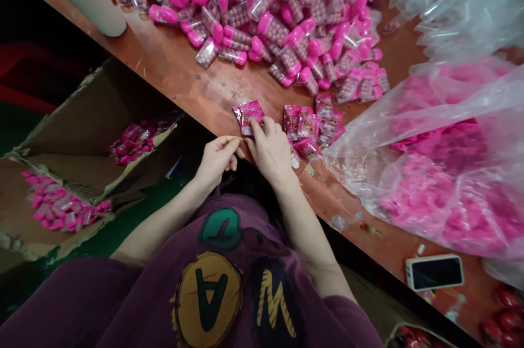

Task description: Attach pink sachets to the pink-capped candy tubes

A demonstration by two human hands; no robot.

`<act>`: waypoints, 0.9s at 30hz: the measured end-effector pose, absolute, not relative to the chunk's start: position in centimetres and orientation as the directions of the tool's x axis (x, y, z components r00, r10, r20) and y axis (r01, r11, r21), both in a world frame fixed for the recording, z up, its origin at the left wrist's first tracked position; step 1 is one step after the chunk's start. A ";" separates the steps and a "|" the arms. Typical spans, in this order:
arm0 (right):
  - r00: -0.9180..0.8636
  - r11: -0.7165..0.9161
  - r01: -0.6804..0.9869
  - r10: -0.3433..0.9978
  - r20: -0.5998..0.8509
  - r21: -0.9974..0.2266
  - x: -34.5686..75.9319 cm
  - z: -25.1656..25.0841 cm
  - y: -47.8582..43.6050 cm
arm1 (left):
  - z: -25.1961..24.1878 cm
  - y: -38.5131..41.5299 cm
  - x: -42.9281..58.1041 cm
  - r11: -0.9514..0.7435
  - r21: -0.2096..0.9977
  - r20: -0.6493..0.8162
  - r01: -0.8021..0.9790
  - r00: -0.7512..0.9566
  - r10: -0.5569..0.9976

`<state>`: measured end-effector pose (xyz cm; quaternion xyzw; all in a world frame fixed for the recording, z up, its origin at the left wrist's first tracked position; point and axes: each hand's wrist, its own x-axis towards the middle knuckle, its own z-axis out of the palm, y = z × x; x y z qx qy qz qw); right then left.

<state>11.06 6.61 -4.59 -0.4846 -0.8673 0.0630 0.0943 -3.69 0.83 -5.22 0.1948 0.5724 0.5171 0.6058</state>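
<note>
Mid-frame, the right hand lays fingers on a packet, likely steadying it, whether clamped I cannot tell, while the left hand pinches thumb to finger

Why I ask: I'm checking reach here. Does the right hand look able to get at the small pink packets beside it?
Probably yes: the right hand is next to the small pink packets, with nothing visible between, though it seems occupied with a separate packet.

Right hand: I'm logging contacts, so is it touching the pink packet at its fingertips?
Touching: the head view shows the right hand with its fingertips on the pink packet.
</note>
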 end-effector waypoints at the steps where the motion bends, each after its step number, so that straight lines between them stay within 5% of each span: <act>1: -0.523 0.530 0.831 0.848 0.085 -0.170 10.5 -5.3 6.6 | -5.2 0.9 -3.8 0.403 0.818 -0.508 -0.410 -0.187 0.841; 11: -0.552 0.627 0.732 0.775 0.308 -0.266 11.6 -7.5 6.7 | -4.4 2.7 -3.9 0.491 0.754 -0.568 -0.437 -0.059 0.821; 17: -0.670 0.727 0.630 0.687 0.282 -0.274 13.4 -4.5 6.9 | -4.4 3.1 -4.5 0.402 0.811 -0.503 -0.425 -0.155 0.850; 22: -0.405 0.487 0.826 0.863 0.303 -0.283 14.8 -2.1 14.2 | -4.7 2.5 -4.8 0.366 0.829 -0.480 -0.423 -0.201 0.854; 27: -0.181 0.202 0.974 0.965 0.189 -0.101 11.3 -1.6 21.3 | -4.2 2.5 -3.7 0.394 0.789 -0.520 -0.472 -0.169 0.837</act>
